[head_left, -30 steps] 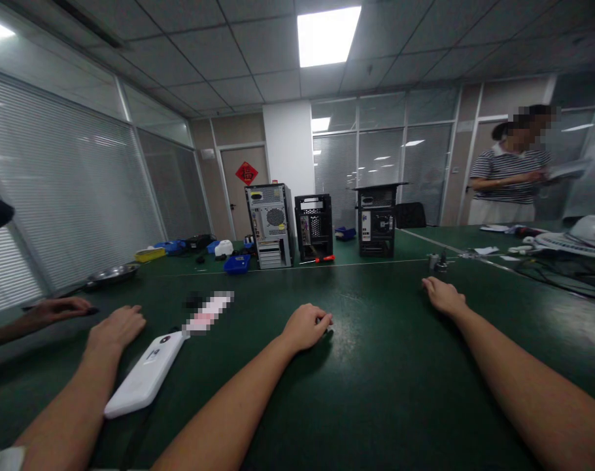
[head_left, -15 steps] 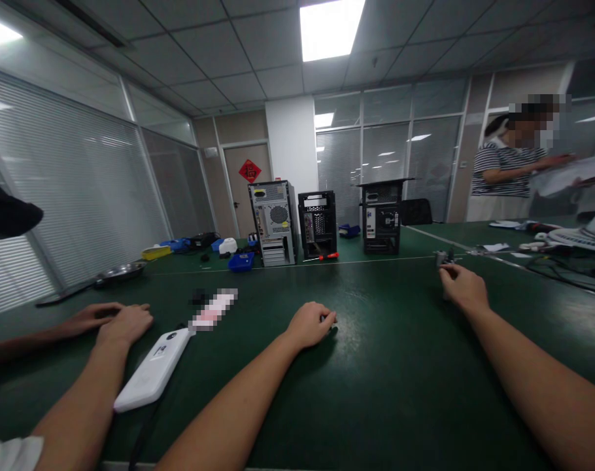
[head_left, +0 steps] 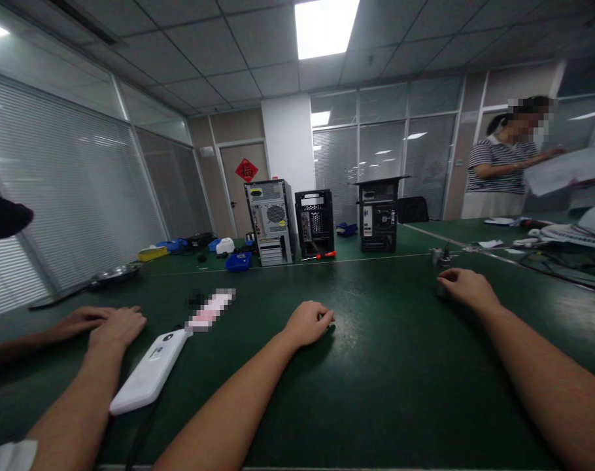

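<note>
My left hand [head_left: 308, 324] rests on the green table [head_left: 376, 386] with its fingers curled in. Anything inside that grip is too small or too hidden to name. Farther right, my right hand [head_left: 469, 288] is pinched, thumb and forefinger together. A small greyish bit seems to show at the fingertips, but I cannot make out what it is. Just beyond those fingers stand a small metal cylinder [head_left: 435, 256] and a small dark metal part [head_left: 445, 256], both apart from the hand.
Computer cases stand across the table: a silver-backed one [head_left: 272, 222], a black frame [head_left: 314, 222] and another black one [head_left: 378, 216]. A red-handled screwdriver [head_left: 325, 255] lies before them. At left are a white power bank [head_left: 150, 369] and another person's hands [head_left: 118, 325]. Cables [head_left: 562, 268] lie right.
My right hand has drawn back toward me from the small metal parts, which now show uncovered. My left hand stays in place. The whole view has shifted slightly.
</note>
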`<state>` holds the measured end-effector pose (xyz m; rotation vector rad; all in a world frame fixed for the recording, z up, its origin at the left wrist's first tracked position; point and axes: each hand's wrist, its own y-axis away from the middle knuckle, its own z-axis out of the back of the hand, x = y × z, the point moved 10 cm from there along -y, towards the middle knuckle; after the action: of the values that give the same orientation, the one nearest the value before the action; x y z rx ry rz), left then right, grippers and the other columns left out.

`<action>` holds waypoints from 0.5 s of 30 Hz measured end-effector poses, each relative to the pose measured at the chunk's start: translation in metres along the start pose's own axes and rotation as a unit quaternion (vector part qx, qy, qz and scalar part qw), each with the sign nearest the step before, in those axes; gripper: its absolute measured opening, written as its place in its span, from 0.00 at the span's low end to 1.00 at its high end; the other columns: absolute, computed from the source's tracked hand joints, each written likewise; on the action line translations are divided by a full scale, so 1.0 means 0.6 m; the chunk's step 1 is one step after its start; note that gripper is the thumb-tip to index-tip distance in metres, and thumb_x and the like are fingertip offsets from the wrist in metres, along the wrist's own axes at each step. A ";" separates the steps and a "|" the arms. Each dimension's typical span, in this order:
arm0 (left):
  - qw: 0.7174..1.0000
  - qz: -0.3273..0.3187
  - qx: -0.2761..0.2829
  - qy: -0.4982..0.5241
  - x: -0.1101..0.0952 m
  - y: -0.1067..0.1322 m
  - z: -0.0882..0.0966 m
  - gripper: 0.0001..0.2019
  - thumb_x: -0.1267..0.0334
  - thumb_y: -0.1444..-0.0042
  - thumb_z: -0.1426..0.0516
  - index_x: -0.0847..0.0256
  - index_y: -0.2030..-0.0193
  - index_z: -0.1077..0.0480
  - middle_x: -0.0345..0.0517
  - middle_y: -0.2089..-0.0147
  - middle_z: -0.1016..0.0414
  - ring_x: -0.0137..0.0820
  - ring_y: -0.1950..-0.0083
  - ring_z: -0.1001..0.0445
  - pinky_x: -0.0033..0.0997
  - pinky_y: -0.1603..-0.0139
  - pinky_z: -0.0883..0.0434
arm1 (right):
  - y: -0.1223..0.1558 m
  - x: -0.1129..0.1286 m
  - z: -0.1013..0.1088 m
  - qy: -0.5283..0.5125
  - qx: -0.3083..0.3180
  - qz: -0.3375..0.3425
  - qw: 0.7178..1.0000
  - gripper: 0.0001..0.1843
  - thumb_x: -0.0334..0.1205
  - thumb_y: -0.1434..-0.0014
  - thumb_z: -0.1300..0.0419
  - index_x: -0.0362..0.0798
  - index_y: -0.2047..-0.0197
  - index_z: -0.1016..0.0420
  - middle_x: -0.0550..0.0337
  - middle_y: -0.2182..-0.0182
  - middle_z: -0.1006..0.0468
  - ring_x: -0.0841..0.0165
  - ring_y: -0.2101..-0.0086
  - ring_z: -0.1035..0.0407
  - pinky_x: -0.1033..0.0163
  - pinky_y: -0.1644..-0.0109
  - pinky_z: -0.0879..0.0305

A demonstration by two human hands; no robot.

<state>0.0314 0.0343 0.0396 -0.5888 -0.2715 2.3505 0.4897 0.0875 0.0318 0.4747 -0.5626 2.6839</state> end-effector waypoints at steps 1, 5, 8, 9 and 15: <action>1.000 0.000 0.000 -0.001 0.000 0.000 0.000 0.21 0.55 0.32 0.51 0.60 0.63 0.18 0.47 0.63 0.19 0.33 0.61 0.24 0.29 0.57 0.35 | -0.001 0.000 0.001 0.002 -0.004 0.005 1.000 0.20 0.51 0.40 0.43 0.53 0.50 0.19 0.51 0.54 0.18 0.55 0.55 0.26 0.56 0.55 0.36; 1.000 0.002 0.004 0.003 -0.001 0.000 0.001 0.21 0.55 0.32 0.51 0.60 0.63 0.18 0.46 0.62 0.18 0.33 0.60 0.24 0.28 0.56 0.34 | -0.003 0.003 0.008 0.000 -0.018 0.015 1.000 0.20 0.51 0.39 0.44 0.53 0.50 0.20 0.53 0.54 0.18 0.55 0.55 0.26 0.56 0.55 0.35; 1.000 0.001 0.004 0.008 -0.001 0.000 0.001 0.21 0.55 0.32 0.51 0.60 0.63 0.18 0.46 0.62 0.18 0.33 0.61 0.24 0.28 0.57 0.34 | -0.001 0.007 0.011 -0.013 -0.028 0.028 0.999 0.20 0.50 0.39 0.43 0.52 0.50 0.20 0.53 0.54 0.18 0.57 0.56 0.25 0.57 0.55 0.35; 1.000 -0.001 0.002 0.009 -0.001 0.000 0.001 0.21 0.55 0.32 0.51 0.60 0.63 0.18 0.46 0.62 0.18 0.33 0.61 0.24 0.28 0.57 0.35 | 0.000 0.007 0.014 -0.016 -0.035 0.028 0.999 0.20 0.50 0.39 0.43 0.52 0.50 0.20 0.53 0.55 0.18 0.57 0.57 0.25 0.57 0.55 0.35; 1.000 -0.006 -0.002 0.008 0.003 -0.001 -0.002 0.21 0.55 0.32 0.51 0.59 0.62 0.18 0.46 0.62 0.19 0.33 0.60 0.24 0.28 0.56 0.35 | -0.003 -0.014 0.021 -0.019 -0.052 -0.002 0.998 0.21 0.56 0.43 0.41 0.53 0.54 0.18 0.53 0.57 0.17 0.56 0.58 0.25 0.56 0.58 0.35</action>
<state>0.0311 0.0362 0.0379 -0.6057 -0.2728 2.3334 0.5009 0.0816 0.0400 0.4979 -0.7060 2.6312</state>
